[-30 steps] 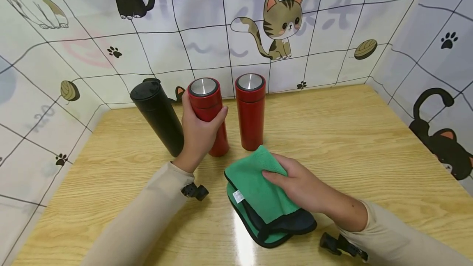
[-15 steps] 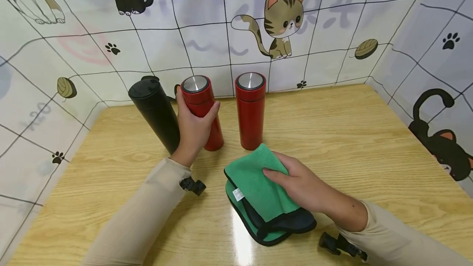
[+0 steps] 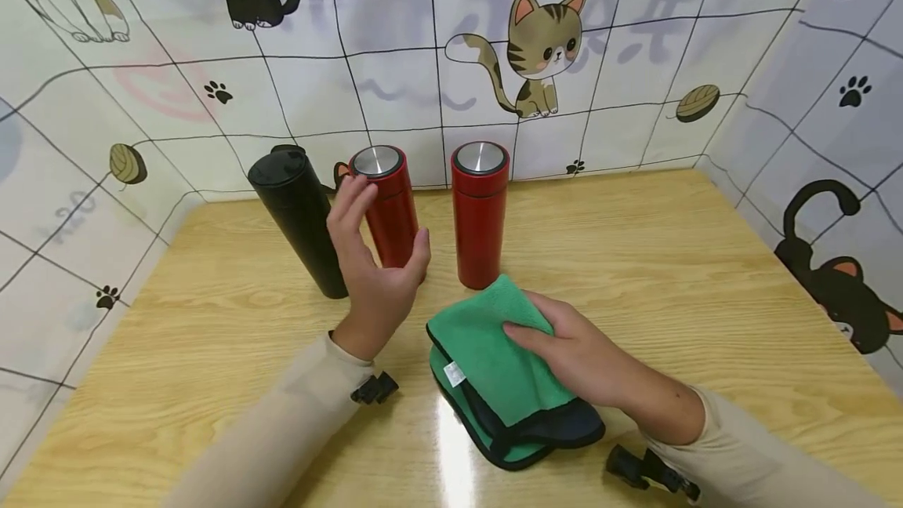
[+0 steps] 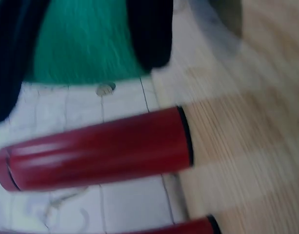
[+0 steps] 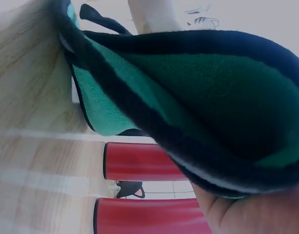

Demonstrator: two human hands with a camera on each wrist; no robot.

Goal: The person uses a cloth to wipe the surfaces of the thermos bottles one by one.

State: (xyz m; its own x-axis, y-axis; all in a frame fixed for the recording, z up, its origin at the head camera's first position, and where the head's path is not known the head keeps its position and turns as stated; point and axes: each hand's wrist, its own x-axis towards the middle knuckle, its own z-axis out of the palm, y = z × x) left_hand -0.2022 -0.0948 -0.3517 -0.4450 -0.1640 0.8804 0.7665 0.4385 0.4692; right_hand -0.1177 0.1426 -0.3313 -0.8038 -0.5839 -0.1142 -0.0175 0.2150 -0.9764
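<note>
1. Work seems under way: black bottle [image 3: 299, 226], left red bottle [image 3: 390, 214] and right red bottle [image 3: 480, 234] are stood in a row; what is left cannot be told.
2. Left red bottle is framed by the left hand [image 3: 379, 281], spread wide; contact is unclear.
3. Green cloth [image 3: 487, 351] is gripped by the right hand [image 3: 582, 355], nearer than the right red bottle.

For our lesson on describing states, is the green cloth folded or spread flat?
Folded. The green cloth shows one layer over another in the head view, gripped by the right hand.
</note>
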